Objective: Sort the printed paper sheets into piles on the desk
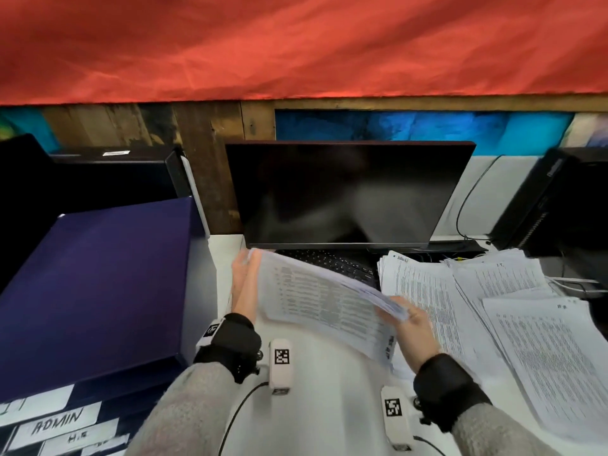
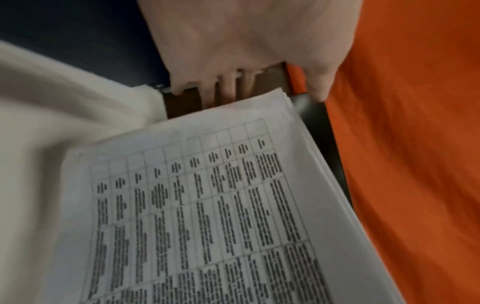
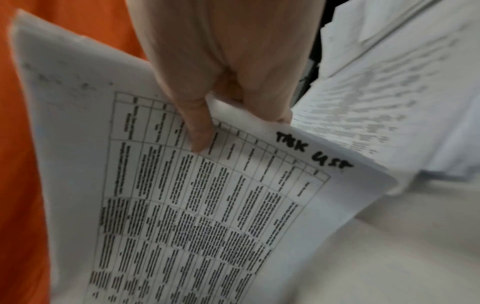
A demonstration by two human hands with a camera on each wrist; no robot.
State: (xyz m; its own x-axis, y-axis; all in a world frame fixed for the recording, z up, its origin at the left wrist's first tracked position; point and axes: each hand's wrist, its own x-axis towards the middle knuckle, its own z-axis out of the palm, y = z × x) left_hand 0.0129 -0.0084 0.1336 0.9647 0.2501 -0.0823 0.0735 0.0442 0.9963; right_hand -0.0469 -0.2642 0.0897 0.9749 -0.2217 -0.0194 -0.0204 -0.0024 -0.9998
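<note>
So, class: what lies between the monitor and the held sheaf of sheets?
In the head view, a black keyboard lies between the monitor and the sheaf; the sheaf hides its near part.

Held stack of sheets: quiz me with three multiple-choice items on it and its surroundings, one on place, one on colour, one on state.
1. Where do the sorted piles lie relative to the held stack?
A. To its right
B. To its left
C. On the box

2. What colour is the box to the left of the desk space?
A. Green
B. Dark blue
C. White

3. How is the stack held?
A. Flat on the desk, untouched
B. Left hand alone
C. Right hand pinches one edge, left hand supports the other

Answers:
1 A, the head view shows spread papers right of the stack, in front of the monitor.
2 B, its lid reads dark blue in the head view.
3 C, the right wrist view shows thumb over, fingers under; the left fingers reach behind the far corner.
</note>
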